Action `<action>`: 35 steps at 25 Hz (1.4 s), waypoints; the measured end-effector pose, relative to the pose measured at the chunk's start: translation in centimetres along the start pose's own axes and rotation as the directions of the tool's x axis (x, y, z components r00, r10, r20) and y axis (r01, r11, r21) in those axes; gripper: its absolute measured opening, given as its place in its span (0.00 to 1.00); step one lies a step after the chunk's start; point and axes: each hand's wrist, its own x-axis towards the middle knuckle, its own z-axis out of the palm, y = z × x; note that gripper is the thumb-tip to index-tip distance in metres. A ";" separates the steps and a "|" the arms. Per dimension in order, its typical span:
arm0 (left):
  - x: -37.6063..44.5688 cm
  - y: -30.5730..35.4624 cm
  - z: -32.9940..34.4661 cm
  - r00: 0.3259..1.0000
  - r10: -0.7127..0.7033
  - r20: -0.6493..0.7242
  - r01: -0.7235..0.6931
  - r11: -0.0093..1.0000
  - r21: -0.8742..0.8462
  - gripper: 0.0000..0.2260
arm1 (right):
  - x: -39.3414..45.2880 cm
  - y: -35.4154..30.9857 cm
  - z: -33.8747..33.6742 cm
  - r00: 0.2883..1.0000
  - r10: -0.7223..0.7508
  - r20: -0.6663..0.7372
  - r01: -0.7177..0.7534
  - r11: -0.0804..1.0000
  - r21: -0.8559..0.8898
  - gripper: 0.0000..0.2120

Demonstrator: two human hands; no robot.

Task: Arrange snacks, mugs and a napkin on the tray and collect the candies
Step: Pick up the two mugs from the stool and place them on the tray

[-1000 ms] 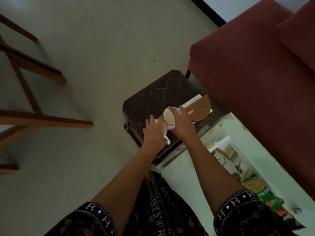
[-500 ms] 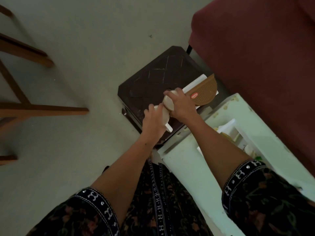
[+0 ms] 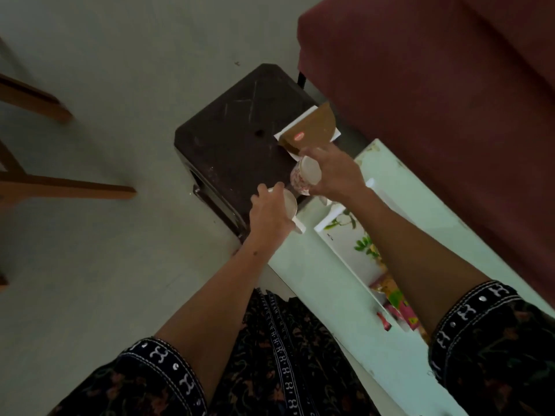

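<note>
Between the dark stool point(image 3: 240, 139) and the pale green table point(image 3: 330, 295), two hands each hold one mug off any surface. Left grip point(image 3: 270, 214): fingers clenched around a white mug point(image 3: 289, 202), its mouth turned toward the camera, its handle point(image 3: 298, 226) jutting out below the palm toward the table edge. Right grip point(image 3: 333, 172): grasping a second mug with a pink floral pattern point(image 3: 303, 175), tilted, rim facing the left grip; the two mugs sit just beside each other, and contact between them cannot be told. Beyond the right grip, on the stool's far corner: a brown fan-shaped card with a red label point(image 3: 312, 127), lying on a white napkin point(image 3: 288, 132). Below and to the right of the right grip, on the table: a white tray point(image 3: 339, 244) with a leaf print, partly hidden by the right forearm. Nearer the body, along the tray's near end: coloured snack packets point(image 3: 396, 304), blurred, and a small red candy point(image 3: 383, 321) on the bare table just beside the tray. Past the right grip: a dark red sofa point(image 3: 435, 100). Far left of the left grip: wooden furniture legs point(image 3: 69, 187) on the grey floor point(image 3: 120, 70).
</note>
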 end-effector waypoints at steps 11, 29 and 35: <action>-4.3 8.1 12.7 0.986 0.124 0.114 -0.130 0.990 0.056 0.34 | -8.8 15.0 1.5 0.992 0.103 0.070 -0.096 0.991 -0.095 0.40; -2.7 11.7 24.1 0.962 0.166 0.217 -0.196 0.972 0.126 0.35 | -9.3 24.5 9.7 0.982 0.135 0.131 -0.121 0.986 -0.114 0.39; -2.4 11.1 25.8 0.967 0.178 0.182 -0.205 0.968 0.143 0.36 | -9.0 24.8 10.8 0.980 0.146 0.136 -0.138 0.989 -0.061 0.39</action>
